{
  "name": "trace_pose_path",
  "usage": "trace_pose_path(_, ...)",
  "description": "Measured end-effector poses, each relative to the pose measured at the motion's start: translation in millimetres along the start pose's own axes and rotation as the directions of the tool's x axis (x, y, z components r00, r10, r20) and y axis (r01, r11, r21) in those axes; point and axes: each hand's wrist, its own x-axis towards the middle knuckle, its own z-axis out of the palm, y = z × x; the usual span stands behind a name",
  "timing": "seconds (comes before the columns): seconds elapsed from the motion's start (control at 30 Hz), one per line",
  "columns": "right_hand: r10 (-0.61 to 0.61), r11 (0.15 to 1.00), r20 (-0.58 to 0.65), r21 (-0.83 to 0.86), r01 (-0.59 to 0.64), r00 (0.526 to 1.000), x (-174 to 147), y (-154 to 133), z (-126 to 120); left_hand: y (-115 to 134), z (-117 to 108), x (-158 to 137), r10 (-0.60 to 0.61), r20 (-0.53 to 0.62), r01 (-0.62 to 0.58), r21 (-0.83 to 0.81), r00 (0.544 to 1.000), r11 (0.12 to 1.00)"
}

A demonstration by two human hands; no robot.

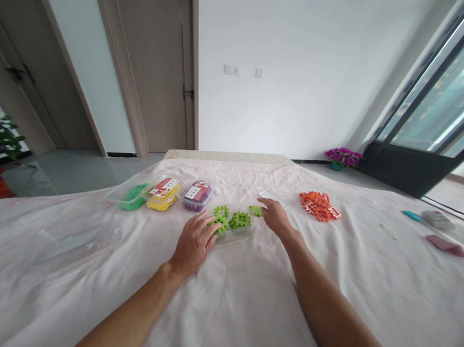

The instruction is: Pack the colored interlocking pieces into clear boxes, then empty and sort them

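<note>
Clock ref = tub, 12 = far side. Tbl far edge [225,156] at 12, well apart from tub, wall beyond. Cloth [243,305] runs from tub to 6, betw. the forearms. Lateral limits: purple box [197,196] nr 10, yellow box [163,193] + green-piece tub [133,196] further out same way; orange pile [319,206] nr 2, gap betw. it and R hand. Clear plastic [76,242] approx 9, well apart.

Lt-green pcs [240,220] sit in clear tub [234,238], approx ctr. Loose lt-green pc [256,211] just off tub, 1–2.

L hand [194,242]: at 8–9, palm down, fingers slightly apart over tub's L end, at pcs; can't tell if gripping. R hand [277,218]: at 2, wrist low, fingertips pointing to 10, close by loose pc; can't tell if pinched.
</note>
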Motion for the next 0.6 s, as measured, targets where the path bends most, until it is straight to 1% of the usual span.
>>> trace_pose_path(0.1,-0.048,0.998,0.079,-0.043,0.051,0.996,-2,6,11,2,-1,1,-0.007,-0.007,0.007,0.009,1.000,1.000)
trace_pose_path(0.2,-0.065,0.994,0.138,-0.074,0.075,0.988,-5,4,17,2,-1,1,-0.015,-0.010,0.015,0.008,1.000,1.000)
trace_pose_path(0.37,-0.080,0.984,0.105,-0.153,0.095,0.991,-9,-2,13,1,0,0,-0.011,-0.011,0.011,-0.002,1.000,1.000)
trace_pose_path(0.43,-0.052,0.986,0.067,-0.154,0.062,0.996,-11,-4,9,1,0,0,-0.005,-0.016,0.005,-0.006,1.000,1.000)
trace_pose_path(0.5,0.035,0.989,0.015,-0.146,-0.032,0.999,-11,-5,4,0,0,0,-0.005,-0.021,0.004,-0.009,1.000,1.000)
trace_pose_path(0.6,0.154,0.982,-0.090,-0.101,-0.162,0.984,-9,-6,-8,0,0,0,-0.008,-0.026,0.008,-0.012,1.000,1.000)
